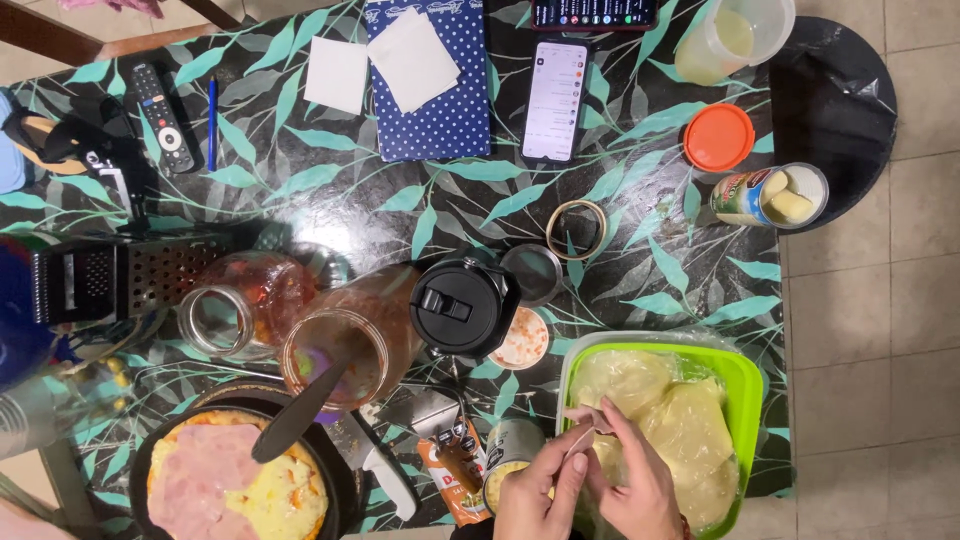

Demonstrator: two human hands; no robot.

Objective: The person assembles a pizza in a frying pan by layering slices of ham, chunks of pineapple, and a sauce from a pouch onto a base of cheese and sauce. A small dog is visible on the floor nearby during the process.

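My left hand [541, 493] and my right hand [636, 487] meet at the near left edge of a green plastic container [748, 375] that holds pale sliced cheese in a clear bag [680, 415]. Both hands pinch a thin pinkish slice [588, 417] between their fingertips, just above the bag. A small open tin [506, 447] stands right beside my left hand. To the left lies a dark pan [145, 455] with a flat base topped with ham and cheese [235, 485].
Two glass jars [335, 345] [235, 305] with red sauce, a black lid [463, 306], a metal grater [110, 280], a knife [385, 470], an open can [770, 195], an orange lid [718, 137], a phone [555, 100], a remote [160, 115] and a dotted blue notebook [435, 100] crowd the leaf-patterned table.
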